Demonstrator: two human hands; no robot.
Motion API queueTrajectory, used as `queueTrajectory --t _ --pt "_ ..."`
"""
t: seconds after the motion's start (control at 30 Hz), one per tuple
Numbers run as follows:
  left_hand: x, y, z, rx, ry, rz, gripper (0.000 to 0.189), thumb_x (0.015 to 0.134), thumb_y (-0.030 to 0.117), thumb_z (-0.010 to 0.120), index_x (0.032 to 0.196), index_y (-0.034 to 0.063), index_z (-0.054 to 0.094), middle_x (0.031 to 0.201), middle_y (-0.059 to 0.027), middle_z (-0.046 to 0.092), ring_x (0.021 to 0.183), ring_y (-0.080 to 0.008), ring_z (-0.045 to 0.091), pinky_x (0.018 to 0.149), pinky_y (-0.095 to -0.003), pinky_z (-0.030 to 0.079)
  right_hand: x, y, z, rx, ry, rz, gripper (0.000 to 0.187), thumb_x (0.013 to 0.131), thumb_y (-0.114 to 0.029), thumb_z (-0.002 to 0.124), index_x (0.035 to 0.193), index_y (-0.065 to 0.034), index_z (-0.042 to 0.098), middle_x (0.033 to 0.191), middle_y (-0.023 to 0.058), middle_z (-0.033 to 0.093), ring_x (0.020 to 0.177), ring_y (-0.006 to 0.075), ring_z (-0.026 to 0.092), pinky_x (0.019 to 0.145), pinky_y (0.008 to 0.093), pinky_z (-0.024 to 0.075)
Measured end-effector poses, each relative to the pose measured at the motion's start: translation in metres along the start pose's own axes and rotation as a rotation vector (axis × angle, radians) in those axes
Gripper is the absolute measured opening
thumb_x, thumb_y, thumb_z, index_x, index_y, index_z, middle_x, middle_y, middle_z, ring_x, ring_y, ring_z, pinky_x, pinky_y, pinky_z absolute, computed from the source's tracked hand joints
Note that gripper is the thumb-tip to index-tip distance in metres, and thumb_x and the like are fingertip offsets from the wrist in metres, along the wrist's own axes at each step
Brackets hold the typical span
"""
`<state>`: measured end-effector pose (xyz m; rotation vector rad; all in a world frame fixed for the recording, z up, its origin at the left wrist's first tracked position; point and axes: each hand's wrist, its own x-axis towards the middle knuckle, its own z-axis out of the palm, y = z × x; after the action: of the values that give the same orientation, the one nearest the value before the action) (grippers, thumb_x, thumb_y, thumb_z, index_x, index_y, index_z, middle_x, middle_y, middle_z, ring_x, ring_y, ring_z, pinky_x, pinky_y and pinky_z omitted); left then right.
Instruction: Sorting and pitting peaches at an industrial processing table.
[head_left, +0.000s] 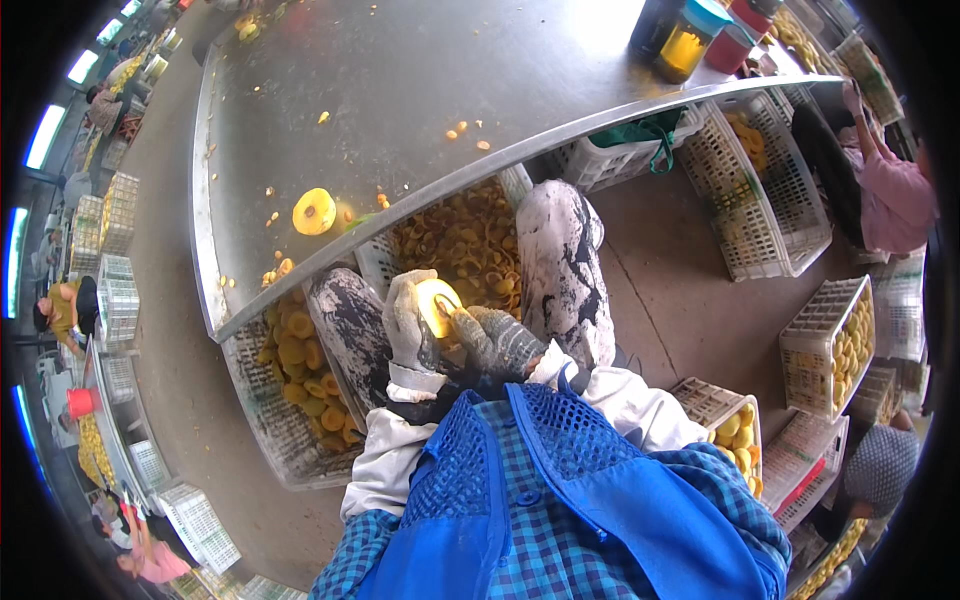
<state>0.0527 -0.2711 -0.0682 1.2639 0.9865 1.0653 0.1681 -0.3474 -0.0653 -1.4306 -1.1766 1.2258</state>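
Observation:
My left hand (411, 319), in a pale knitted glove, grips a yellow peeled fruit piece (437, 300) above my lap. Against the fruit's cut face works my right hand (499, 339) in a grey knitted glove; a thin, dark curved edge, perhaps of a small tool, shows at its fingertips. Under the hands, between my knees, a crate holds many peelings and scraps (472, 236). To the left, a white plastic crate (259, 405) holds yellow fruit pieces (307, 360), some ring-shaped. One yellow fruit (314, 211) lies on the metal table (375, 112) with scattered seeds.
Bottles with yellow and red liquid (686, 45) stand at the table's far right. Plastic crates (757, 202), some with yellow fruit, stand on the floor to the right. A co-worker in pink (896, 195) sits at the right; other people and crates line the left side.

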Motion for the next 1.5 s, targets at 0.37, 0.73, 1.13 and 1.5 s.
queueTrajectory --t 0.37,0.73,1.13,1.5 --pt "-0.001 -0.012 -0.001 0.248 -0.044 0.277 0.031 0.096 0.024 0.038 0.098 -0.0006 0.058 0.095 -0.0085 0.058 0.085 -0.016 0.055 0.079 -0.0284 0.044 0.005 0.025 -0.005 -0.271 -0.076 -0.325 0.031 0.092 -0.029 0.048 0.107 -0.0021 0.054 0.077 0.0234 0.06 0.071 0.0389 0.058 0.062 0.0442 0.046" --pt "-0.005 -0.013 -0.007 0.284 -0.061 0.191 0.026 0.096 0.021 0.039 0.096 0.0013 0.056 0.086 -0.0071 0.057 0.078 -0.0152 0.055 0.071 -0.0267 0.045 0.005 0.036 0.001 -0.34 -0.068 -0.452 0.034 0.088 -0.022 0.054 0.118 -0.008 0.047 0.076 0.0219 0.06 0.068 0.0401 0.058 0.058 0.047 0.0457" --pt "0.009 -0.003 -0.008 -0.149 -0.182 -0.096 0.024 0.095 0.021 0.041 0.095 0.0013 0.054 0.078 -0.0078 0.057 0.067 -0.0153 0.056 0.062 -0.0255 0.045 0.011 0.013 -0.006 -0.023 -0.142 -0.071 0.052 0.096 -0.044 0.036 0.081 -0.0027 0.065 0.066 0.0167 0.06 0.058 0.0293 0.054 0.056 0.0406 0.041" --pt "-0.005 0.002 0.006 0.184 -0.033 0.295 0.021 0.094 0.016 0.043 0.092 0.0004 0.056 0.069 -0.0056 0.057 0.061 -0.0124 0.055 0.057 -0.025 0.044 0.006 0.014 -0.017 0.231 -0.355 0.132 0.049 0.098 -0.044 0.033 0.098 -0.005 0.063 0.077 0.0069 0.064 0.07 0.0154 0.056 0.066 0.0314 0.0455"
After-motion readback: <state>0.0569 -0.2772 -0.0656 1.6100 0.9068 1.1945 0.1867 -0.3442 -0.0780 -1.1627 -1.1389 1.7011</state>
